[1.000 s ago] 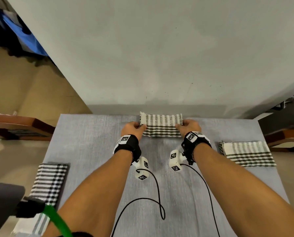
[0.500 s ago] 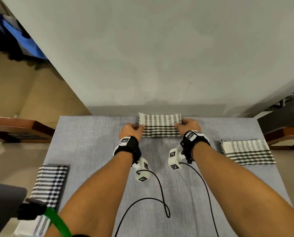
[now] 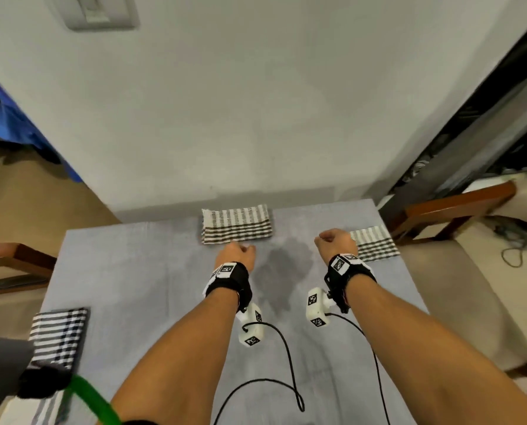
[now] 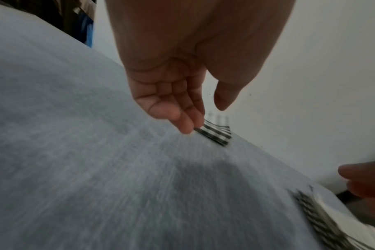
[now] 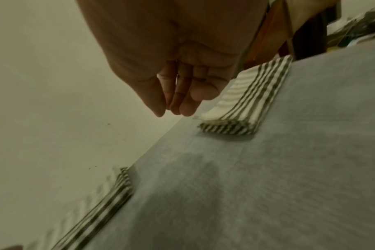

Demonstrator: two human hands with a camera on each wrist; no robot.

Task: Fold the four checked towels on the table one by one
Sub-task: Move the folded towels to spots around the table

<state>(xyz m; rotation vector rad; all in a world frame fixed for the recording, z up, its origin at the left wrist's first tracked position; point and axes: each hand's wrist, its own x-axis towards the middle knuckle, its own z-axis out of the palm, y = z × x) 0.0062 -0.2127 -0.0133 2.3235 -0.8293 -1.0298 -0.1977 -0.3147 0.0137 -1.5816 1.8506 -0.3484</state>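
- Landmark: folded centre towel (image 3: pixel 237 224), lying flat at the far edge of the grey table (image 3: pixel 139 271), against the wall (image 3: pixel 256 102).
- Far to the left of the centre towel, at the table's near left edge: folded left towel (image 3: pixel 58 335), black-and-white check, flat. A paler striped cloth (image 3: pixel 46 409) pokes out nearer the camera; too cut off to say whether it is folded.
- Just in front of the centre towel's near edge, slightly left of its middle: left hand (image 3: pixel 237 256), above the table. Wrist view: fingers (image 4: pixel 180 116) loosely extended, thumb apart, holding nothing; fingertips near the towel's corner, contact not resolvable through blur.
- Between the two hands, on the table: dark shadow patch (image 3: pixel 286 265).
- Right of the centre towel, well apart from it: right hand (image 3: pixel 335 245), raised above the table. Wrist view: fingers (image 5: pixel 182 101) relaxed, gently curved together, nothing held.
- Further right, at the table's right edge: folded right towel (image 3: pixel 374 246), flat, partly hidden behind the right hand in the head view; hand not touching it in the wrist view.
- Black wristbands with white marker tags on both wrists; cables trailing toward the near edge.
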